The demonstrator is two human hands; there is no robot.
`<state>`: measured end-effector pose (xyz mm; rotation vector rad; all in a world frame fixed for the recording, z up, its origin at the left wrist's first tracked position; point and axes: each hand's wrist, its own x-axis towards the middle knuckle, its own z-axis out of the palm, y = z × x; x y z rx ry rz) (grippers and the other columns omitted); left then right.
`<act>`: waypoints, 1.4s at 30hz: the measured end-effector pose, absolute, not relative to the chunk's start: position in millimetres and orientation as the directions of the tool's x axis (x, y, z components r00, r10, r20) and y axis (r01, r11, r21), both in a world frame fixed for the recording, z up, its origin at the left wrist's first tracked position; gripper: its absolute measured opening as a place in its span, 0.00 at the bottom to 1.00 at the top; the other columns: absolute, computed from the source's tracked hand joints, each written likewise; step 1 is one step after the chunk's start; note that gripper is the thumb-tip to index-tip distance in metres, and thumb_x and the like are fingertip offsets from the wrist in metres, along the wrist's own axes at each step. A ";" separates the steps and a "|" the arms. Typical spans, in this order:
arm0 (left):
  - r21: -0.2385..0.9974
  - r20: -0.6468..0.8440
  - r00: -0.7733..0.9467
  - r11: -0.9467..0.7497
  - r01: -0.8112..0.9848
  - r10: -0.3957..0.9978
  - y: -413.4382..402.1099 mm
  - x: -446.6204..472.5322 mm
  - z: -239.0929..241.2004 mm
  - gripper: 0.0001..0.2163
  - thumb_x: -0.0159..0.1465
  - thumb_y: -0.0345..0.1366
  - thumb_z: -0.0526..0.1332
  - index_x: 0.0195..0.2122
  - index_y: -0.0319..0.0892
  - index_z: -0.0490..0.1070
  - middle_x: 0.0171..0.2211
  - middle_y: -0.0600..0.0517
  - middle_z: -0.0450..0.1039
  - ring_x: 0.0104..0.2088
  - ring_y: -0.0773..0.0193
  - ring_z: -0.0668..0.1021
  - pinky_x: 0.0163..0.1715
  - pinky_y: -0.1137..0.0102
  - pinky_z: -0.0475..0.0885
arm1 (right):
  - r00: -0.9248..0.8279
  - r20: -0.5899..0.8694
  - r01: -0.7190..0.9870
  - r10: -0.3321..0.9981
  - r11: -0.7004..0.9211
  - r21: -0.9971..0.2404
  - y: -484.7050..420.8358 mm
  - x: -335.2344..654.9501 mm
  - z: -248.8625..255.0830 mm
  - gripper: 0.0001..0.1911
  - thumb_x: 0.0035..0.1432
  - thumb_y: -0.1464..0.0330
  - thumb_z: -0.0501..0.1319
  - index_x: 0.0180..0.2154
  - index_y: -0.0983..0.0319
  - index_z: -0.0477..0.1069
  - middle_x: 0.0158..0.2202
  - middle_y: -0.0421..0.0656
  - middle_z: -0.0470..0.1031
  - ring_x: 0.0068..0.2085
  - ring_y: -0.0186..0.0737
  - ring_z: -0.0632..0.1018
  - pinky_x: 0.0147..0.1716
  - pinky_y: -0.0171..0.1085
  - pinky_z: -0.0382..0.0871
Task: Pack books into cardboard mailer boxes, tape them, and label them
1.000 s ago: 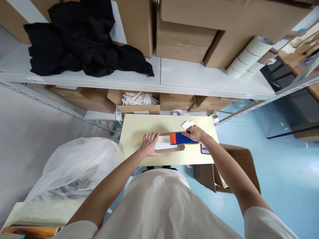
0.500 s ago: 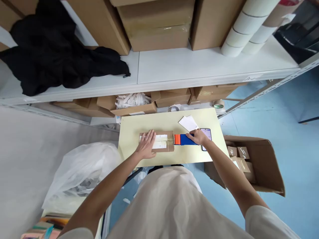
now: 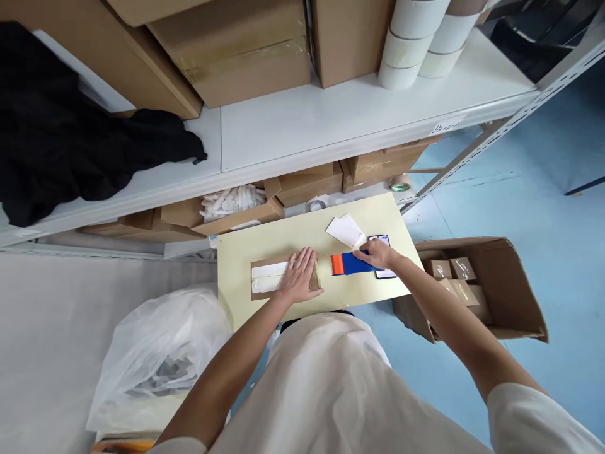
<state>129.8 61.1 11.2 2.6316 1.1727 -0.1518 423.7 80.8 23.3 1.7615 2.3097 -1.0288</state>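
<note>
A small cardboard box (image 3: 273,260) with a white label (image 3: 267,278) on top lies on the cream tabletop (image 3: 234,251). My left hand (image 3: 299,276) rests flat across the box's right part, fingers stretched out. My right hand (image 3: 377,254) grips a blue tape dispenser (image 3: 358,263) with an orange front end, just right of the box, a narrow gap between them. Whether tape spans that gap I cannot tell. Under my right hand and the dispenser a phone (image 3: 386,274) is partly hidden. White cards (image 3: 346,231) lie just behind the dispenser.
A grey shelf (image 3: 293,129) bearing cartons, tape rolls (image 3: 401,47) and black cloth (image 3: 94,151) spans the far side. Below it stands an open box of white pieces (image 3: 234,200). A large carton (image 3: 513,290) holding small boxes is at right, a plastic bag (image 3: 161,340) at left.
My left hand has slid from the box's left-middle to its right end, uncovering more of the label. The dispenser now sits apart from the box. The whole view has turned slightly.
</note>
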 end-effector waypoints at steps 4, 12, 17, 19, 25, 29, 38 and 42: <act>0.179 -0.205 0.682 -0.658 0.731 0.702 58.1 133.7 15.0 0.39 0.53 0.55 0.60 0.64 0.46 0.53 0.68 0.41 0.39 0.66 0.43 0.43 0.60 0.45 0.37 | -0.250 -0.478 0.945 0.842 0.103 -0.312 77.3 414.1 35.8 0.33 0.59 0.46 0.45 0.33 0.64 0.77 0.33 0.54 0.78 0.36 0.48 0.78 0.33 0.38 0.63; 0.143 -0.223 0.664 -0.649 0.747 0.714 53.3 145.9 19.3 0.22 0.55 0.48 0.61 0.50 0.48 0.70 0.67 0.44 0.45 0.65 0.37 0.45 0.57 0.38 0.41 | -0.154 -0.435 0.981 0.887 0.082 -0.178 78.5 310.5 71.8 0.17 0.60 0.63 0.54 0.40 0.66 0.76 0.40 0.59 0.76 0.42 0.56 0.78 0.38 0.46 0.67; 0.105 -0.225 0.635 -0.630 0.769 0.739 51.4 151.9 15.9 0.22 0.55 0.47 0.61 0.50 0.45 0.70 0.66 0.40 0.44 0.65 0.37 0.46 0.55 0.36 0.43 | -0.159 -0.420 0.982 0.893 0.101 -0.157 59.4 308.4 59.7 0.14 0.60 0.67 0.54 0.38 0.67 0.75 0.39 0.59 0.77 0.42 0.54 0.78 0.40 0.47 0.66; 0.126 -0.205 0.624 -0.612 0.781 0.754 49.4 152.2 13.9 0.23 0.55 0.49 0.61 0.49 0.44 0.70 0.67 0.40 0.43 0.65 0.37 0.45 0.56 0.36 0.42 | -0.070 -0.392 0.989 0.917 0.012 -0.149 43.2 321.4 51.1 0.21 0.63 0.60 0.49 0.37 0.67 0.75 0.37 0.59 0.77 0.40 0.53 0.79 0.37 0.44 0.67; 0.299 -0.124 0.591 -0.538 0.788 0.797 49.1 149.4 8.6 0.37 0.54 0.56 0.59 0.62 0.46 0.55 0.68 0.39 0.36 0.66 0.43 0.43 0.59 0.41 0.39 | 0.224 -0.403 0.907 0.887 -0.341 -0.248 -5.8 344.7 16.1 0.20 0.63 0.59 0.47 0.42 0.67 0.70 0.40 0.55 0.77 0.41 0.48 0.78 0.36 0.38 0.65; 0.478 -0.035 0.542 -0.462 0.747 0.840 55.3 132.3 9.9 0.36 0.64 0.48 0.49 0.67 0.38 0.34 0.68 0.37 0.29 0.67 0.52 0.41 0.61 0.52 0.48 | 0.187 -0.414 0.902 0.891 -0.322 -0.287 -16.2 338.1 -9.9 0.21 0.58 0.66 0.54 0.51 0.70 0.62 0.43 0.55 0.75 0.45 0.49 0.76 0.41 0.39 0.64; 0.501 0.005 0.127 -0.112 0.858 0.992 30.5 29.7 -0.5 0.39 0.61 0.49 0.54 0.66 0.36 0.36 0.67 0.35 0.35 0.66 0.45 0.41 0.61 0.45 0.45 | 0.060 -0.400 0.952 0.915 -0.172 -0.251 -16.9 322.8 -43.8 0.21 0.62 0.71 0.48 0.57 0.67 0.58 0.45 0.55 0.74 0.46 0.49 0.75 0.45 0.42 0.64; 0.653 -0.216 -0.007 0.150 0.742 0.976 17.2 -14.7 -16.6 0.45 0.57 0.51 0.59 0.67 0.37 0.33 0.67 0.35 0.40 0.66 0.47 0.49 0.62 0.53 0.52 | 0.042 -0.256 0.958 0.966 -0.112 -0.263 -24.4 323.4 -37.8 0.27 0.59 0.68 0.54 0.59 0.66 0.56 0.51 0.57 0.70 0.54 0.53 0.69 0.55 0.48 0.57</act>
